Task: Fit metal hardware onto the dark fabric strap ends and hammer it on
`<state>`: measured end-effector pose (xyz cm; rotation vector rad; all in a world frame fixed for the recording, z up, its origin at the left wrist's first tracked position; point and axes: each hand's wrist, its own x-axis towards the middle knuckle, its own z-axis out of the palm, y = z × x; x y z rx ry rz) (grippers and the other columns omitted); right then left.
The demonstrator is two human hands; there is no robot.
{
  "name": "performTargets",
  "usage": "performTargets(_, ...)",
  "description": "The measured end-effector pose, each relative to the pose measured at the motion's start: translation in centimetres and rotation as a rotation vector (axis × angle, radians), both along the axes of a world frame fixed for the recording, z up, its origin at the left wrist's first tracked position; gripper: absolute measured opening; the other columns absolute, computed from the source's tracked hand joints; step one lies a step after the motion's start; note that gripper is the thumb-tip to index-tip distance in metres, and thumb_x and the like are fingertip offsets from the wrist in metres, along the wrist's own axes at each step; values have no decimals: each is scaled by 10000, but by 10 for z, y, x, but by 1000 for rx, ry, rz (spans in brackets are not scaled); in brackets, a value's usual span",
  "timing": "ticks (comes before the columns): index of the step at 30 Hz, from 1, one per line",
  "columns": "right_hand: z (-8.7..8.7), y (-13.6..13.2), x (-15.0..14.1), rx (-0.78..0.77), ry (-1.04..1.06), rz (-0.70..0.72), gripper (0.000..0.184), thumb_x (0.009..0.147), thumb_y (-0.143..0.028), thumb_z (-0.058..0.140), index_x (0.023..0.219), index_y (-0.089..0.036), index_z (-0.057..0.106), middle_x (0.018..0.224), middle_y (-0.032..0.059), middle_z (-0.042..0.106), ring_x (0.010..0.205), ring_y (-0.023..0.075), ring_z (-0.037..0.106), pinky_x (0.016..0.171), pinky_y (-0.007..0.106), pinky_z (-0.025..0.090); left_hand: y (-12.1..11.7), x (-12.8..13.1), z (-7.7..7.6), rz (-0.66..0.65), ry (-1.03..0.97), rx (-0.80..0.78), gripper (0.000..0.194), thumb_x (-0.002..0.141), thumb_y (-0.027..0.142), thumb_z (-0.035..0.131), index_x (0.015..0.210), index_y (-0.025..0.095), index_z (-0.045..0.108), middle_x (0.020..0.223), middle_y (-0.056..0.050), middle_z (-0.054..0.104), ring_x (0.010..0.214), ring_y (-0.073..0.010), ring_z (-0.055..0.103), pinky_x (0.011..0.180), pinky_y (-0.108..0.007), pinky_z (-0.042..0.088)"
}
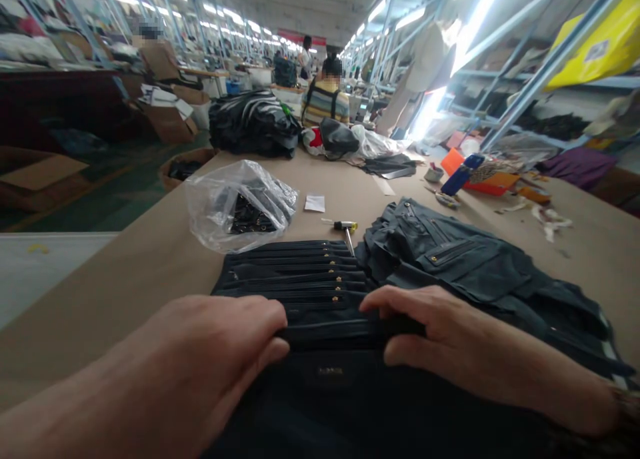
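Observation:
A black leather-like panel [330,399] with a small gold logo plate lies in front of me at the bottom of the view. My left hand [225,342] is closed on its upper left edge, thumb below and fingers above. At the upper right edge, my right hand [425,329] grips the same panel between thumb and fingers. Just beyond, a row of overlapping black pieces [295,267] with zips and small gold fittings lies flat. To the right spreads a pile of dark grey pieces [460,259] with gold zip pulls.
A clear plastic bag [240,205] holds black parts with metal rings. A white paper square [315,203] and a yellow-and-black-handled tool [345,226] lie on the brown tabletop [125,272]. Farther back are a black heap [253,122], an orange tray [493,182] and a seated person [325,102].

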<state>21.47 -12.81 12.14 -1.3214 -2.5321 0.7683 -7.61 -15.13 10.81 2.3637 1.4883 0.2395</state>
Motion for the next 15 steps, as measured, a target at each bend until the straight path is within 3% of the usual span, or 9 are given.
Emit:
performTargets(3,-63,17,4,-292,82,-110,219,849,-385,574,942,-213,673,822,-6,661,744,147,590,659,226,451,25,3,-31,-22,153,-155,315,904,395,362,753,233,587,709,-7,649,600,-163,601,566,-287,436)
performTargets(6,-110,28,2,-393,168,-210,202,822,-341,583,832,-157,666,687,-22,600,636,116,513,589,215,398,45,3,-59,-33,270,-171,283,915,347,358,828,207,588,809,-53,677,749,-217,647,692,-340,465)
performTargets(10,-134,39,-6,-337,141,-264,176,817,-288,563,757,-152,656,632,-28,567,589,106,475,563,220,359,61,-5,-78,-6,392,-191,262,908,322,386,891,179,605,890,-101,695,825,-261,665,742,-380,477)
performTargets(15,-144,47,-15,-34,-4,-225,187,879,-264,501,760,-184,622,742,6,645,678,126,564,626,230,365,66,-8,-85,23,429,-180,270,916,324,399,935,170,620,911,-106,700,841,-255,669,747,-370,484)
